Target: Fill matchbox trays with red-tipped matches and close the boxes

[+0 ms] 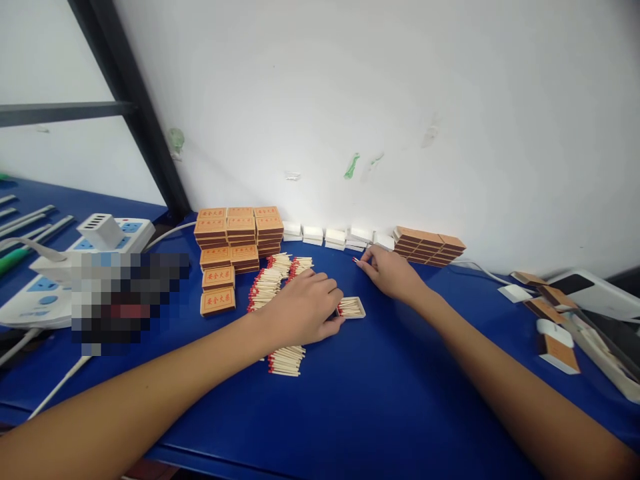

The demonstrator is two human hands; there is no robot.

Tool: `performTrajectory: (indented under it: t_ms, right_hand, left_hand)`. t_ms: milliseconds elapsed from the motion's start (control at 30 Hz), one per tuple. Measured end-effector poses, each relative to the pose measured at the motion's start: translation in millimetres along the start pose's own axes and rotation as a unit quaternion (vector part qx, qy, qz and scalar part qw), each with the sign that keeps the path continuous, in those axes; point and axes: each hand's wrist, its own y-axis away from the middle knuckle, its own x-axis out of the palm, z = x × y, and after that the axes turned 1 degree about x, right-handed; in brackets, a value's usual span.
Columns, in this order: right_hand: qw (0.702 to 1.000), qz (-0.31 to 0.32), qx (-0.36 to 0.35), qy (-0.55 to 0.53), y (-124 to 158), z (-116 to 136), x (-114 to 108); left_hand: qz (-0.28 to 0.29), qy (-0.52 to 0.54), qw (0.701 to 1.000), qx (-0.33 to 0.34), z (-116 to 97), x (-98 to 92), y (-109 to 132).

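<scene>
A small white matchbox tray (363, 309) with red-tipped matches inside lies on the blue table. My left hand (307, 307) has its curled fingers and thumb closed on the tray's left end, which they partly cover. Rows of loose matches (285, 362) lie beneath and beside this hand. Further back, my right hand (393, 272) pinches a match or two, with a red tip (355, 260) poking out at the fingertips; the exact number cannot be made out. Just behind that hand stand several white inner trays (335, 238) in a row along the wall.
Orange matchboxes (219, 301) are stacked at back left, and brown sleeves (430, 245) at back right. Far left sits a white power strip (135, 233) with cables, beside a pixelated patch. Loose sleeves (560, 353) and a white device (575, 288) occupy the right side.
</scene>
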Motion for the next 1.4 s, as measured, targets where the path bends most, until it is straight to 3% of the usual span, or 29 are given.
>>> performTrajectory:
  t_ms: [233,500,733,900,1000,1200,1400]
  right_hand:
    - [0.999,0.023,-0.026,-0.025,2.9,-2.9,-7.3]
    - [0.979,0.092,-0.134,-0.126,61.1,11.1,-35.6]
    - [0.976,0.111,-0.162,-0.093,75.8,25.6,-24.7]
    - [0.973,0.037,-0.163,-0.162,81.8,29.6,-31.2]
    - [0.964,0.017,-0.166,-0.209,95.5,45.5,-29.6]
    - [0.939,0.046,-0.257,-0.225,126.7,88.8,-9.5]
    - [0.925,0.032,-0.334,-0.177,144.0,110.2,6.5]
  left_hand:
    - [-0.007,0.006,1.0,-0.005,1.2,1.8,-0.4]
    - [-0.036,-0.015,0.999,-0.015,4.8,4.4,-0.8]
    - [-0.046,0.001,0.999,-0.01,6.6,6.8,-0.8]
    - [-0.054,0.001,0.998,-0.01,9.6,1.6,-1.9]
    - [-0.063,-0.007,0.998,-0.022,14.6,-2.0,-3.2]
    - [-0.072,-0.02,0.996,-0.048,23.9,-5.1,-4.5]
    - [-0.081,-0.025,0.995,-0.05,25.5,-4.2,-4.4]
